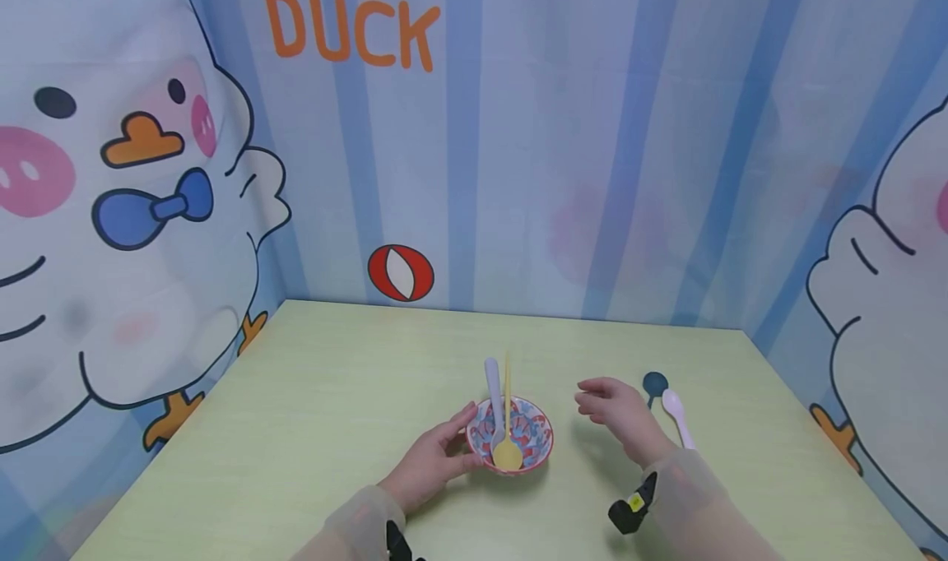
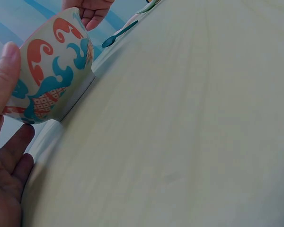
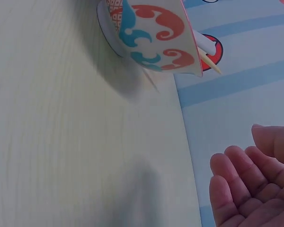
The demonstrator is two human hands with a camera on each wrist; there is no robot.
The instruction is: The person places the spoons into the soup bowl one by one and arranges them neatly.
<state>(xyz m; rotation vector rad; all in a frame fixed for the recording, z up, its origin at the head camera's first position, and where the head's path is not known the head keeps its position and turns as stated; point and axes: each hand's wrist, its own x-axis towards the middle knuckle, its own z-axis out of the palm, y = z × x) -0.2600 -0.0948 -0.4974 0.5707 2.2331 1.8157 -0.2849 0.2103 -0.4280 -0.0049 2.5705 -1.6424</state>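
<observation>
A bowl (image 1: 536, 429) with red and blue patterns sits on the table, left of the right hand. My left hand (image 1: 437, 461) holds its left side, thumb toward the near side and fingers along the far side. Inside the bowl lean a pale purple spoon (image 1: 494, 392) and a yellow spoon (image 1: 508, 454), handles rising past the far rim. My right hand (image 1: 618, 413) hovers over the table with relaxed, slightly bent fingers and nothing in them. In the right wrist view its palm (image 3: 265, 203) shows bare, apart from the bowl (image 3: 156, 35).
Beyond the right hand lie a dark teal spoon (image 1: 655, 382) and a pale pink spoon (image 1: 672, 405), both partly hidden by the right arm. The light green table (image 1: 355, 363) ends against a blue striped cloth backdrop (image 1: 511, 174) with printed ducks on either side.
</observation>
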